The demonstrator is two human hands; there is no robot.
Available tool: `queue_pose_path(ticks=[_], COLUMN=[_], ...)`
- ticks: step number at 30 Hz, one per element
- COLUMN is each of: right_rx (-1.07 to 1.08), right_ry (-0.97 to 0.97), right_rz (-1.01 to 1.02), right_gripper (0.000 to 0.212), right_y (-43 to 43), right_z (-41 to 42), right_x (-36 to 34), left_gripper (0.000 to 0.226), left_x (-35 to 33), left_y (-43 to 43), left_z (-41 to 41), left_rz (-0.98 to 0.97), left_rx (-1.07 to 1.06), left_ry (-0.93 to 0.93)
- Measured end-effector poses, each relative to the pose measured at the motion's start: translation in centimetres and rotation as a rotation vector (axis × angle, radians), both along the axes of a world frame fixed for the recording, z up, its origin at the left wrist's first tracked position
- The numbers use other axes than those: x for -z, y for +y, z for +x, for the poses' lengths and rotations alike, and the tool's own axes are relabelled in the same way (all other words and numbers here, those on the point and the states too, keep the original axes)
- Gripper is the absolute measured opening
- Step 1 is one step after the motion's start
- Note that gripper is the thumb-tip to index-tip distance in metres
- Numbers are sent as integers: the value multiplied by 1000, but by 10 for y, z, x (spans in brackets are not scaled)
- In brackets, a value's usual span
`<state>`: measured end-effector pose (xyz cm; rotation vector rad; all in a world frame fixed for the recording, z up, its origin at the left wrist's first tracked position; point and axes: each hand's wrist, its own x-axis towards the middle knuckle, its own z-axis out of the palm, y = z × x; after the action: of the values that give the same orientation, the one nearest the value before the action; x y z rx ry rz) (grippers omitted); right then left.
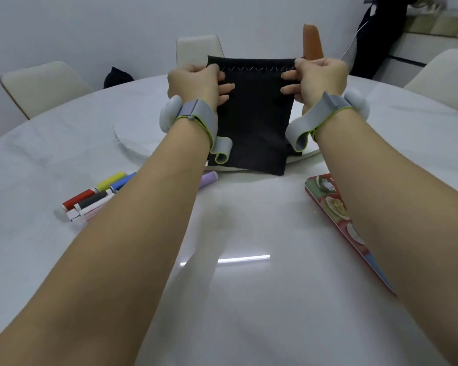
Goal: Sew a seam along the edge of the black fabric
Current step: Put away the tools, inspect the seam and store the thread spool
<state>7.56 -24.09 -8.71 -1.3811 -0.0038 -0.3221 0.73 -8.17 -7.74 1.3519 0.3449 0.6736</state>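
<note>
The left hand [196,80] is clenched on the upper left corner of the black fabric [254,114], which is held upright over the far middle of the white table [249,286]. It is pulled taut across to the right hand [317,77], whose thumb and fingers are pinched on the upper right corner. A row of pale zigzag stitches [254,68] is seen running along the top edge from one hand to the other, so the seam is judged to be at or near its end and the work held up for checking. No needle or thread tail can be made out. The next move is therefore thought to call for the cloth to be lowered, the loose end found and the stitching either tied off or carried on. Around the work, a pale chair [43,85] is set at the far left and coloured markers [98,196] are scattered near the left forearm. A white turntable [132,138] lies under the cloth's hanging lower edge; whether the two touch cannot be told. An orange object [312,42] stands behind the right hand, and a red printed pack [336,215] lies beside the right forearm. The markers and the pack are judged likely to crowd the cloth once it is laid down.
</note>
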Motion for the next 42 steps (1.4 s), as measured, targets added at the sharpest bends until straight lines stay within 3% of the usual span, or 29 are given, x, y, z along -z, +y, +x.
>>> queue_pose_path(ticks=[3, 6, 8, 11, 15, 18, 20, 23, 26, 28, 34, 42], right_rx=[-78, -68, -68, -152, -300, -277, -201, -82, -126, -164, -217, -142], right_ry=[86, 84, 87, 203, 424, 441, 336, 103, -8, -23, 38, 117], right_rz=[-6, -38, -50, -74, 1, 93, -96, -621, -1158, -1364, -1399, -1414], right_gripper=[9, 18, 25, 20, 42, 38, 36, 34, 32, 38, 47, 32], right_y=[8, 17, 24, 32, 37, 36, 36, 35, 41, 46, 34, 10], right_z=[24, 40, 49, 53, 55, 61, 63, 57, 43, 36, 18, -40], right_x=[9, 15, 18, 22, 30, 36, 43, 49, 49, 54, 60, 39], left_gripper=[21, 9, 16, 6, 13, 5, 33, 61, 57, 56, 59, 21], left_x=[7, 15, 20, 23, 39, 46, 48, 55, 68, 77, 88, 67], left_y=[5, 13, 22, 18, 12, 9, 6, 1, 1, 3, 13, -1], left_z=[25, 48, 68, 75, 74, 74, 78, 78, 81, 82, 64, -6], left_rz=[-39, 96, 154, 177, 438, 591, 675, 866, 1090, 1209, 1272, 1269], left_rx=[39, -56, -103, -37, 65, 102, 124, 107, 168, 217, 157, 101], left_ry=[76, 144, 195, 301, 485, 537, 562, 580, 569, 642, 738, 745])
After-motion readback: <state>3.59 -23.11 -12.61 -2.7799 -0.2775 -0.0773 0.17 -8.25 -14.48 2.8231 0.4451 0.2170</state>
